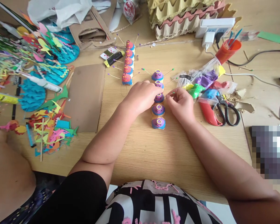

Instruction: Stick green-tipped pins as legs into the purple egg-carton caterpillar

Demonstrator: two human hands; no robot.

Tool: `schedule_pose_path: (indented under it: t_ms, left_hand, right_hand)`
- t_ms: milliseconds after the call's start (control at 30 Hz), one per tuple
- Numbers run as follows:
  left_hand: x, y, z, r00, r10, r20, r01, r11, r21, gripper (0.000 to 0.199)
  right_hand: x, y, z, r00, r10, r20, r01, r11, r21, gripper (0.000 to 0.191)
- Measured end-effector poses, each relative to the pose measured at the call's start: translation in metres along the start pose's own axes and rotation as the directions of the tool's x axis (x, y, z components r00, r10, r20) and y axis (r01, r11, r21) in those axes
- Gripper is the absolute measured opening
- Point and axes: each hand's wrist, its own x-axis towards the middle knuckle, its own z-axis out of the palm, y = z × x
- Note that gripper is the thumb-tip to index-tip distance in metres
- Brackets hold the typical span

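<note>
A strip of egg-carton cups point(158, 109), covered in purple and blue clay with yellow rings on top, runs lengthwise in front of me. My left hand point(143, 95) reaches over it from the left, its fingers closed on the middle cups and partly hiding them. Just right of the strip, my right hand point(180, 101) pinches a thin green-tipped stick point(174, 93), close to the third cup. Green-tipped sticks jut out from both sides of the far cup. Farther back stands a red and blue strip point(127, 63) with smiling faces and purple-tipped sticks.
Bagged coloured clay point(206, 81), red-black scissors point(220, 112) and an orange cup point(228, 51) lie to the right. Stacked egg trays point(177, 18) and a power strip point(214, 26) stand behind. Leftward are a cardboard sheet point(85, 98), paper scraps point(54, 130) and another person's arm point(10, 174).
</note>
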Motion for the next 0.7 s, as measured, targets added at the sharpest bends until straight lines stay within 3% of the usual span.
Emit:
schedule_pose_path:
  t_ms: [500,700]
  left_hand:
    - [-0.0013,-0.0014,-0.0012,1.000,-0.003,0.004,0.004,0.999,-0.038,0.034]
    - [-0.0004,-0.0021,0.0002,1.000,0.000,0.000,0.000,0.999,-0.038,0.036]
  right_hand:
    - [0.0027,0.0051,0.0004,1.000,0.024,-0.019,-0.024,1.000,-0.002,0.012]
    - [0.0031,0.0039,0.0001,0.998,0.069,0.016,-0.070,0.993,0.100,0.008]
